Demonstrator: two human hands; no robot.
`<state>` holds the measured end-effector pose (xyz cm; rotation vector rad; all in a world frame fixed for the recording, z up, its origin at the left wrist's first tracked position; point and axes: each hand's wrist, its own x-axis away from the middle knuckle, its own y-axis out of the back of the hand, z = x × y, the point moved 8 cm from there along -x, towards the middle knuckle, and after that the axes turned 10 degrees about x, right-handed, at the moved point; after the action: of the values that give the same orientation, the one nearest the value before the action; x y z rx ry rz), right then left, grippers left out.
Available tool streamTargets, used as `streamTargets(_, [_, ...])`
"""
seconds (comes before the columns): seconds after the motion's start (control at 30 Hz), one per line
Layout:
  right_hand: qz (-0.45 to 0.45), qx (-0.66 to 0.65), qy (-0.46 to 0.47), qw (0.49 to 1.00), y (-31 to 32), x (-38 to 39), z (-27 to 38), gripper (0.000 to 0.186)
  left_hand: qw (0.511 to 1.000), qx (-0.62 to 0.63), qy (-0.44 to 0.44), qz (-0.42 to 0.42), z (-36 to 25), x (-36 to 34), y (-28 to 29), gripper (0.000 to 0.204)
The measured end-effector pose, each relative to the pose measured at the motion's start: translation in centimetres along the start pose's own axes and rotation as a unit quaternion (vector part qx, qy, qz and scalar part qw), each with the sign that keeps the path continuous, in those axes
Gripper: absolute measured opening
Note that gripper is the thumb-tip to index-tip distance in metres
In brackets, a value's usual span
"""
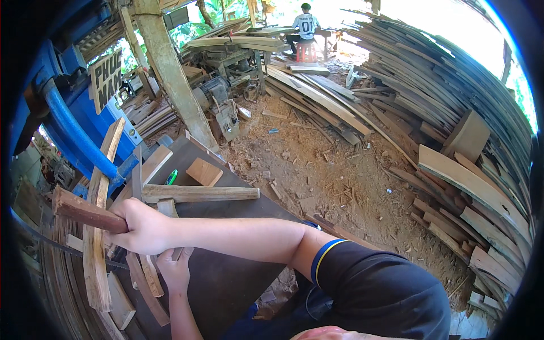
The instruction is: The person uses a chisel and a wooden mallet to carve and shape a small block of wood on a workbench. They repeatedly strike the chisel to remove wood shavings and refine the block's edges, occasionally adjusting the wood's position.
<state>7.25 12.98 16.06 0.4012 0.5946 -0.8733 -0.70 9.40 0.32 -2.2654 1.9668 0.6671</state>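
My right hand point(141, 226) is closed round a reddish-brown wood block point(88, 209), which points out to the left. My right forearm crosses the dark metal table point(221, 277) from the right. Just below the right wrist, my left hand point(174, 269) is closed, with a narrow edge of wood showing between thumb and fingers; the rest of that piece is hidden. A long pale wood strip point(96, 249) runs beside the right hand on its left. Beyond the forearm lie a tapered wooden piece point(201, 194), a short wood block point(204, 171) and a green object point(171, 177).
A blue machine point(62, 119) rises at the left. Curved wood offcuts point(147, 289) lie left of my left hand. Past the table, sawdust and scraps cover the ground point(340, 187). Board stacks point(442, 79) line the right; a person point(306, 28) sits on a red stool far back.
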Motion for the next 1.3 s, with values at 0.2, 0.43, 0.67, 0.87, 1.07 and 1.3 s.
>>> streamTargets(0.2, [-0.007, 0.017, 0.035, 0.999, -0.1, -0.3, 0.0, 0.024, 0.999, 0.048, 0.002, 0.003, 0.4, 0.1, 0.0, 0.026])
streamTargets(0.43, [-0.023, 0.005, 0.003, 1.000, 1.0, -0.5, -0.4, 0.024, 1.000, -0.003, 0.001, 0.023, -0.3, -0.1, -0.2, 0.022])
streamTargets(0.67, [-0.035, 0.010, -0.015, 0.999, 2.3, -0.9, -0.9, 0.025, 0.996, 0.073, 0.058, -0.004, 0.7, 0.0, -0.3, 0.025])
streamTargets(0.87, [-0.038, -0.022, -0.014, 0.999, 2.9, -1.3, -1.6, 0.027, 0.994, 0.084, 0.069, -0.009, 1.1, -0.2, -0.4, 0.031])
streamTargets(1.07, [-0.022, -0.072, -0.047, 0.996, 2.1, -2.2, -3.7, 0.021, 0.995, 0.071, 0.075, -0.016, 2.3, -0.4, 0.6, 0.033])
streamTargets(1.3, [0.010, 0.022, -0.007, 1.000, -0.1, -0.1, -0.2, 0.024, 0.994, -0.105, 0.000, 0.006, 0.0, -0.1, 1.1, 0.040])
